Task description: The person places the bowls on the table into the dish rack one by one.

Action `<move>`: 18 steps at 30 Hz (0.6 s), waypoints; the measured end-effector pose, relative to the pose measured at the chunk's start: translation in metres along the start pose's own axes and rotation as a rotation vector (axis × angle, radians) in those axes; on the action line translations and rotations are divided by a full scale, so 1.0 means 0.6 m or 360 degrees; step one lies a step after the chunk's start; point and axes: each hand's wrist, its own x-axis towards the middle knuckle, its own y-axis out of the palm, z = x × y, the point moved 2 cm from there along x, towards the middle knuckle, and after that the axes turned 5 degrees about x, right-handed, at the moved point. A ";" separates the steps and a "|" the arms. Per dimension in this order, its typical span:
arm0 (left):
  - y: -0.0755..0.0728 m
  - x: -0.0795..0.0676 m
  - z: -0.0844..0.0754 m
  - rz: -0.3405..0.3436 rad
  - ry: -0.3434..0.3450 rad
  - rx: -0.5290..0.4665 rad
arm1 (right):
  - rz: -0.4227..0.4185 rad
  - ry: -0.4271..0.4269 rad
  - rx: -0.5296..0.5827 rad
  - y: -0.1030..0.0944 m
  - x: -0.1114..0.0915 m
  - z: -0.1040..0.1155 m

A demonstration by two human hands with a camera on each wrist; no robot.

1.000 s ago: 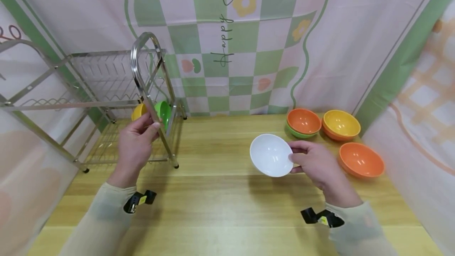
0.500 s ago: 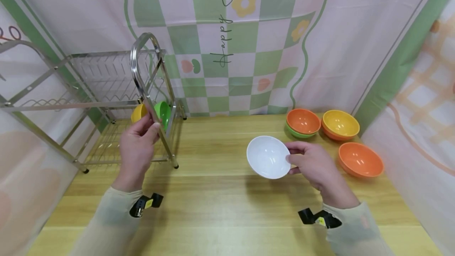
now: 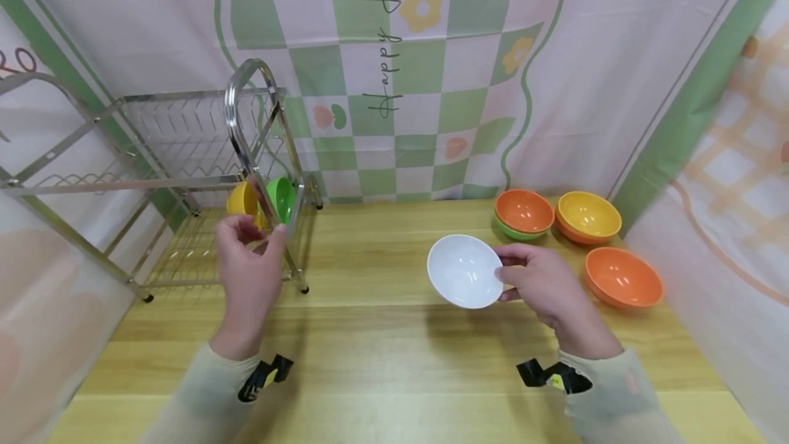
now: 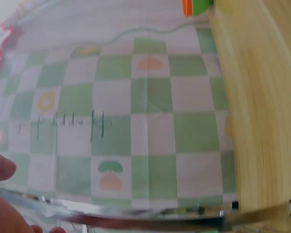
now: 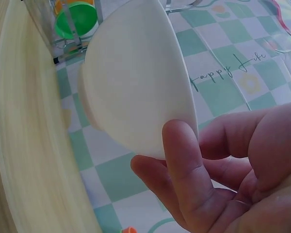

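Observation:
My right hand (image 3: pixel 545 297) pinches a white bowl (image 3: pixel 465 271) by its right side, above the table, with the bowl's inside tilted up toward the head camera. In the right wrist view, the thumb and fingers (image 5: pixel 182 145) grip the white bowl's rim from both sides. My left hand (image 3: pixel 249 279) is in front of the right end of a metal dish rack (image 3: pixel 237 136), fingers loosely bent around nothing. Behind it, a yellow bowl (image 3: pixel 240 199) and a green bowl (image 3: pixel 281 199) stand on edge in the rack's lower tier, partly hidden by the post and hand.
At the back right stand an orange bowl (image 3: pixel 525 210) on a green bowl (image 3: pixel 520 232), and a yellow bowl (image 3: pixel 588 214) on an orange one. Nearer sits a single orange bowl (image 3: pixel 624 278). A patterned curtain (image 3: pixel 394 74) closes off the table's (image 3: pixel 382 355) back edge.
My left hand has drawn back from the rack's post and the bowls, toward me and slightly right. My right hand has shifted a little left with the white bowl.

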 end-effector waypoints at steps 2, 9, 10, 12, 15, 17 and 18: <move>0.005 -0.011 -0.004 0.0036 0.0081 -0.0024 | 0.0005 -0.0006 0.0004 0.000 0.000 0.003; 0.027 -0.031 -0.005 0.0300 0.0131 -0.0067 | -0.0003 -0.0003 -0.0007 -0.001 -0.002 0.010; 0.030 -0.031 -0.004 0.0333 0.0130 -0.0066 | -0.0003 0.0000 -0.0009 -0.001 -0.002 0.011; 0.037 -0.032 -0.001 0.0417 0.0117 -0.0059 | -0.0003 0.0006 -0.0017 -0.001 -0.002 0.012; 0.050 -0.034 0.007 0.0571 0.0075 -0.0105 | 0.0004 0.0004 -0.0026 0.001 -0.002 0.013; 0.061 -0.035 0.013 0.0674 0.0021 -0.0175 | 0.0005 0.0003 -0.0028 0.002 -0.002 0.015; 0.066 -0.036 0.016 0.0716 -0.0007 -0.0216 | 0.0006 0.0002 -0.0026 0.004 -0.003 0.016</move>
